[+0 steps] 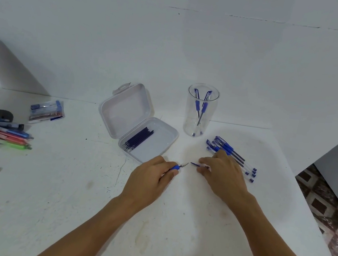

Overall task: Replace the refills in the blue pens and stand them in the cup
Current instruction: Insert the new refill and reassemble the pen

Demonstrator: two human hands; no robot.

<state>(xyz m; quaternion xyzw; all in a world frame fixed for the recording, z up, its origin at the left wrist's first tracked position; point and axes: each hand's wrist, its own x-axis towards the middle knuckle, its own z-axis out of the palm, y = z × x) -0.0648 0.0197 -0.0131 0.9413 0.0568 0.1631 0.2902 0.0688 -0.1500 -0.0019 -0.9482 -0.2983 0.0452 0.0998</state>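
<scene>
On the counter [170, 226] we find an open case [122, 107] with refills [139, 138] in its base. To its right stands a cup [189, 117] holding two pens [203, 109], with a row of pens [236, 155] before it. Nearer us, the left hand [150, 175] holds a pen tip [176, 167] and the right hand [222, 173] a pen barrel [198, 165]. A packet [46, 110] and a heap of pens [6, 135] lie far left.

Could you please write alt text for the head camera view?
A person's left hand holds a pen's blue rubber grip piece; the right hand holds the barrel, dark refill protruding. On the white table: a clear plastic cup holding two blue pens, an open white plastic case of refills, more blue pens.
</scene>
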